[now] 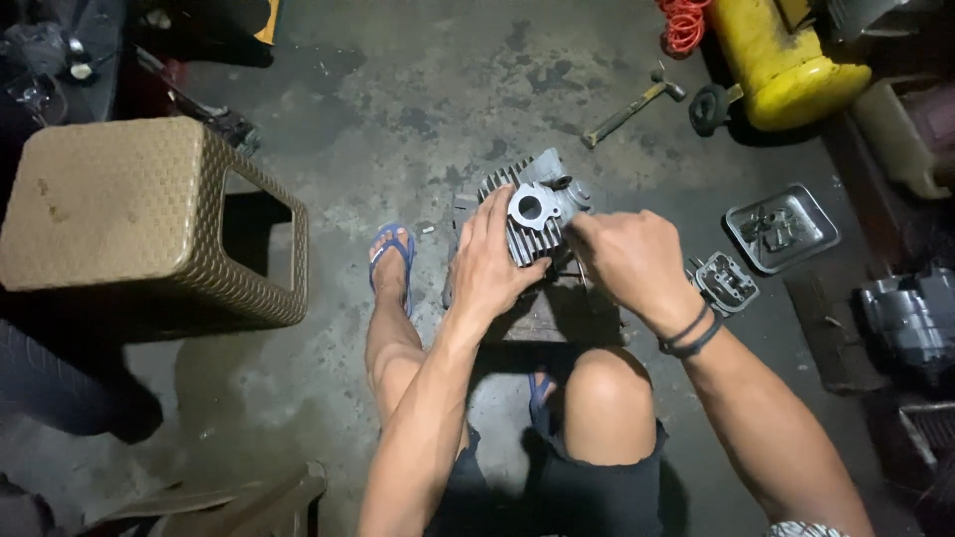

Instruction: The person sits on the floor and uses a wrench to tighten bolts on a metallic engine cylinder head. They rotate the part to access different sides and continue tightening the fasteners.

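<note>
A grey finned metal engine cylinder (537, 204) rests on a small block (542, 318) in front of my knees. My left hand (492, 264) lies against its left side, fingers wrapped over the fins. My right hand (627, 259) is closed at the cylinder's right lower edge; what it pinches is hidden. Black bands circle my right wrist.
A brown woven plastic stool (149, 219) stands at left. A hammer (632, 109) lies on the stained concrete floor behind. A yellow tank (781, 60), orange coiled hose (681, 25), a metal tray of parts (781, 229), a cylinder head (726, 283) and a dark engine part (910, 318) sit at right.
</note>
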